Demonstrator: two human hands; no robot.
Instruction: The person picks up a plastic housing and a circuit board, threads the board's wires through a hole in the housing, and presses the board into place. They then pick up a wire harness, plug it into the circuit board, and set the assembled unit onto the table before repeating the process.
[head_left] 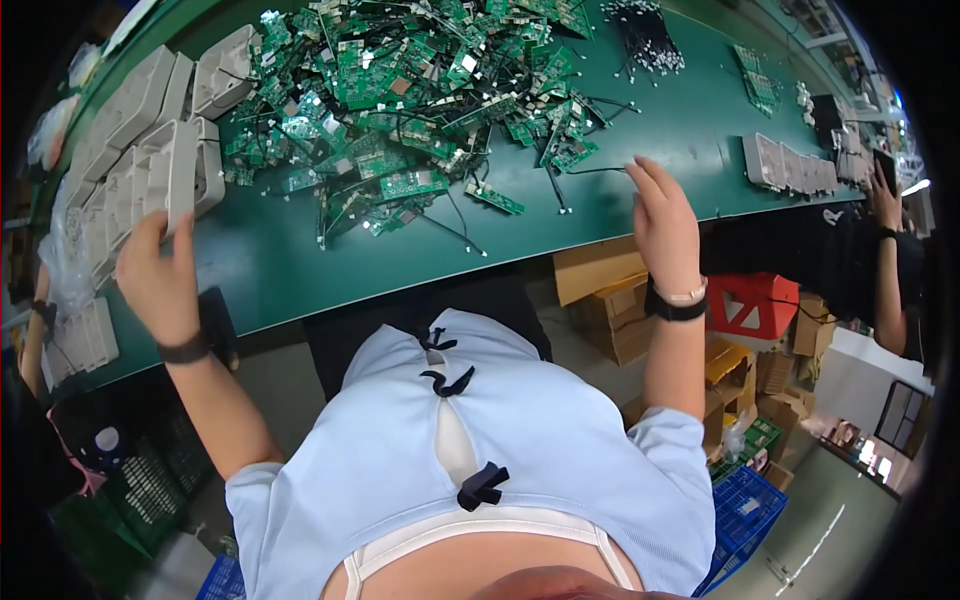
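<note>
1. By the left end of the green counter's [350, 270] near edge, the left hand [160, 280] appears to pinch the near end of a pale grey plastic compartment tray [181, 175] between thumb and fingers.
2. Near the middle of that edge, the right hand [667, 235] is unclenched, fingers extended beside a thin black lead [590, 171]; I cannot tell whether the tips touch it.
3. Handling the tray well, I judge, means a firm grip on its wall, kept level and clear of its neighbours. The lead should be freed gently, without tugging its board.
4. Toward the right corner stands a row of pale grey trays [790, 165].
5. Between the hands, reaching to the far edge, a tangled heap of green circuit boards [400, 90] stands in the way; its wires could snag.
6. At the left edge, more pale grey compartment trays [140, 95] crowd the held one.
7. Near the far edge lies a bundle of black white-tipped cables [645, 40].
</note>
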